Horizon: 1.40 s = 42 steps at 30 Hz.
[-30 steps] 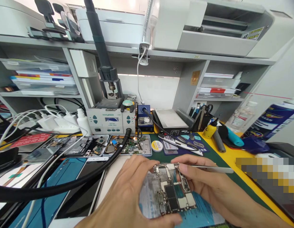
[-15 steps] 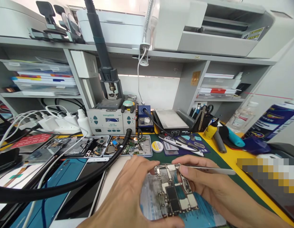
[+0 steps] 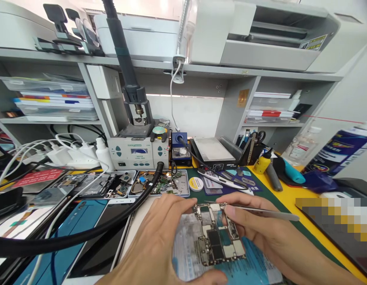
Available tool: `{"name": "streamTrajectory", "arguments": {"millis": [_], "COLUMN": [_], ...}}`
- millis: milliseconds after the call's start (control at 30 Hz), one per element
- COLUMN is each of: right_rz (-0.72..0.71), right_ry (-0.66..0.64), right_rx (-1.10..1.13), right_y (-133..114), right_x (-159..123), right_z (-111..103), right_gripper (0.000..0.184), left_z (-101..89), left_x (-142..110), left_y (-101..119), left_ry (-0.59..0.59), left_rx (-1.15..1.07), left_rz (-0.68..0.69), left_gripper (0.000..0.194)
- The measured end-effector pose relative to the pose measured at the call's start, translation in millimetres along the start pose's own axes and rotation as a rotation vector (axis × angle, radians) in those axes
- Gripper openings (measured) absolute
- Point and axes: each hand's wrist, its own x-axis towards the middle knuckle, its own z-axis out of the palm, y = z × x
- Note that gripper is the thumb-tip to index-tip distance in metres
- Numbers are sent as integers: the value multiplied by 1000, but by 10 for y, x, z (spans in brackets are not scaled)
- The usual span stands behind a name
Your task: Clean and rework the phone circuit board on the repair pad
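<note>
A phone's main circuit board [image 3: 215,243], with black chips and silver shields, is tilted above a clear plastic bag and a blue surface [image 3: 254,261]. My left hand [image 3: 162,241] curls around its left side, fingertips at the top left corner and thumb by the lower edge. In my right hand [image 3: 260,225] is a pair of metal tweezers [image 3: 272,213], its rear end sticking out to the right. The right thumb presses on the board's upper right corner, while the other fingers are partly hidden behind it.
Behind the hands are a tray of small parts [image 3: 180,184], a round white-and-yellow tin [image 3: 196,184] and a hot-air station [image 3: 138,152]. Its black hose [image 3: 112,233] sweeps across the left side, over phones. A yellow bottle [image 3: 263,162] stands at right.
The board has shifted slightly and its lower edge sits a little higher. My left thumb has moved slightly down and left from that edge. The tweezers' rear end reaches farther right.
</note>
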Motion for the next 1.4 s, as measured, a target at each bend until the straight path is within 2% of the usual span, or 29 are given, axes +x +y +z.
{"name": "streamTrajectory", "arguments": {"millis": [333, 633, 967, 1167, 1400], "right_rz": [11, 34, 22, 32, 19], "right_ry": [50, 45, 28, 39, 36], "right_rx": [-33, -43, -79, -108, -128], "right_y": [15, -26, -19, -6, 10], "right_x": [-16, -6, 1, 11, -1], "right_z": [5, 2, -1, -1, 1], "right_gripper": [33, 31, 29, 33, 36], "left_z": [2, -5, -8, -6, -1], "left_x": [5, 40, 54, 56, 41], "left_y": [5, 28, 40, 40, 20], "left_ry": [40, 66, 40, 39, 14], "left_rx": [68, 105, 178, 171, 173], "left_rz": [26, 87, 198, 206, 169], "left_gripper": [73, 65, 67, 59, 86]}}
